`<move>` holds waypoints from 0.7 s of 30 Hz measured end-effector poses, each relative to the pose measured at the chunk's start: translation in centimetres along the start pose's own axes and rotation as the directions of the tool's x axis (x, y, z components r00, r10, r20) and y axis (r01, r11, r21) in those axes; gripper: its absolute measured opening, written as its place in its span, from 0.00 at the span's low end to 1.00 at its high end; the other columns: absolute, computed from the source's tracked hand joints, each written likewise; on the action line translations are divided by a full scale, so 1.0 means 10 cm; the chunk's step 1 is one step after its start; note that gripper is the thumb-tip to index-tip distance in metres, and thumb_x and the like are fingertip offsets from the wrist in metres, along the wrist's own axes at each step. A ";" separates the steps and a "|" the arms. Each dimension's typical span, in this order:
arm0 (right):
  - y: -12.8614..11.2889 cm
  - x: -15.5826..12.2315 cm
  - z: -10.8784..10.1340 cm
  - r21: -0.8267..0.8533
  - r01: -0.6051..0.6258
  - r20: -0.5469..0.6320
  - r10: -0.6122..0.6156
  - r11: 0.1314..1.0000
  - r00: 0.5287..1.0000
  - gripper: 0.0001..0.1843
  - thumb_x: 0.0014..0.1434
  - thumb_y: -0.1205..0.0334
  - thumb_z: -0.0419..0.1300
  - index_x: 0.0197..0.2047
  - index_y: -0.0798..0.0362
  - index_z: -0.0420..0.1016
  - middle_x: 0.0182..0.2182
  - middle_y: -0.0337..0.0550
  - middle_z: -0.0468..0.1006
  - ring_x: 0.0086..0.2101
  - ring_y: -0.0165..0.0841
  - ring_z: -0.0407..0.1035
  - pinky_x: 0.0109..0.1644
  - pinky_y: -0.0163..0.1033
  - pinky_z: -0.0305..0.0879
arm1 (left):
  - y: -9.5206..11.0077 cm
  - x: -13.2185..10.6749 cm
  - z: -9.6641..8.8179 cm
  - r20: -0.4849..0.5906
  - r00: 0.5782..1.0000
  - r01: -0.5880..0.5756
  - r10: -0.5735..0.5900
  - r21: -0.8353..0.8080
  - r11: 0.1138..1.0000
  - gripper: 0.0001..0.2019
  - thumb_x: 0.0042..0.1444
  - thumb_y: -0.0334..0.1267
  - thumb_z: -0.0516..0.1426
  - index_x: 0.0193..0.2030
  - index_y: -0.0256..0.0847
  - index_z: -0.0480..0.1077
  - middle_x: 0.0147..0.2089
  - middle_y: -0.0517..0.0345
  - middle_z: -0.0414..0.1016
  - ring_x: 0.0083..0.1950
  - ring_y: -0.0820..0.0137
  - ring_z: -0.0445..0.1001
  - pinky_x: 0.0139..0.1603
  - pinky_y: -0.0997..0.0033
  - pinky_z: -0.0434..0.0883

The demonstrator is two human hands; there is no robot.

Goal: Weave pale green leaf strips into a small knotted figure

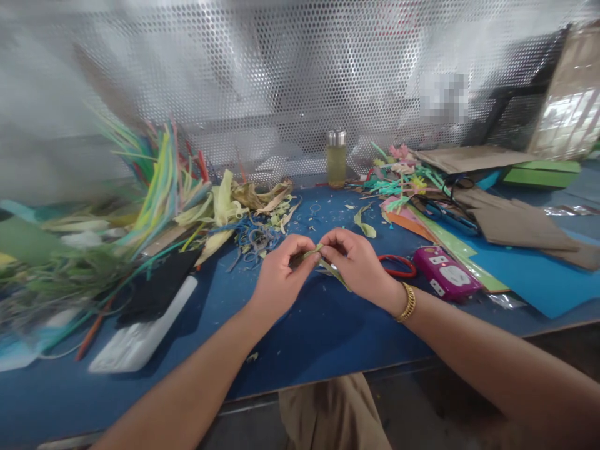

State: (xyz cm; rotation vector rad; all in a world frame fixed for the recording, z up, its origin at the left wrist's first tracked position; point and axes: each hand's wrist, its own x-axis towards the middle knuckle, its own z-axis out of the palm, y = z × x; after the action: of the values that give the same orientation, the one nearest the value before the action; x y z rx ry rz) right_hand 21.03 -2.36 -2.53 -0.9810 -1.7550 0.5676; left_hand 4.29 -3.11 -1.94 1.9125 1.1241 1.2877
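Observation:
Near the middle of the blue table, my left hand (284, 273) and my right hand (359, 265) meet fingertip to fingertip. Both pinch a narrow strip of pale green husk (313, 251), and part of it hangs down below my right fingers. A gold bracelet (409, 302) circles my right wrist. Just right of that hand lies a red loop (398, 266), apparently a scissors handle, its other end hidden by the hand. Another curled piece of husk (364, 224) rests on the table beyond my fingers.
Corn husks (225, 203) and blue string (255, 237) lie left, beside colourful strips (162, 181). A black and white device (145, 331) is nearer. Behind stands a bottle (336, 159). To the right are a purple box (445, 274), blue paper (529, 275) and cardboard (520, 222).

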 end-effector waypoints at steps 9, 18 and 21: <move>0.02 0.03 -0.08 -0.019 0.019 0.222 -0.014 1.000 0.975 0.05 0.64 0.66 0.51 0.35 0.52 0.64 0.28 0.35 0.69 0.27 0.26 0.66 0.32 0.32 0.59 | -0.03 0.08 -0.08 0.015 1.000 -0.011 0.011 -0.017 1.000 0.06 0.58 0.40 0.59 0.34 0.42 0.75 0.37 0.55 0.77 0.39 0.67 0.73 0.42 0.69 0.68; 0.02 0.03 -0.10 0.015 -0.092 0.240 0.086 0.996 0.967 0.08 0.64 0.58 0.55 0.35 0.53 0.68 0.25 0.33 0.68 0.19 0.22 0.64 0.24 0.29 0.59 | -0.06 0.11 -0.10 0.060 0.993 0.103 -0.099 -0.067 0.992 0.06 0.55 0.39 0.61 0.35 0.40 0.77 0.33 0.59 0.78 0.34 0.71 0.72 0.37 0.72 0.68; 0.02 0.03 -0.11 0.017 -0.083 0.221 0.077 0.996 0.972 0.08 0.63 0.58 0.56 0.34 0.53 0.69 0.25 0.33 0.69 0.18 0.21 0.64 0.24 0.29 0.60 | -0.07 0.13 -0.10 0.089 0.985 0.153 -0.146 -0.077 0.985 0.06 0.53 0.40 0.62 0.35 0.40 0.77 0.32 0.59 0.77 0.32 0.72 0.71 0.35 0.73 0.67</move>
State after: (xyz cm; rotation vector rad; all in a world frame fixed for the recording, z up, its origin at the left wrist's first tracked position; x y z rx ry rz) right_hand 22.06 -2.09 -2.12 -1.0049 -1.9035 0.7737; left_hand 3.31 -1.65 -1.59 1.7689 1.1310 1.1453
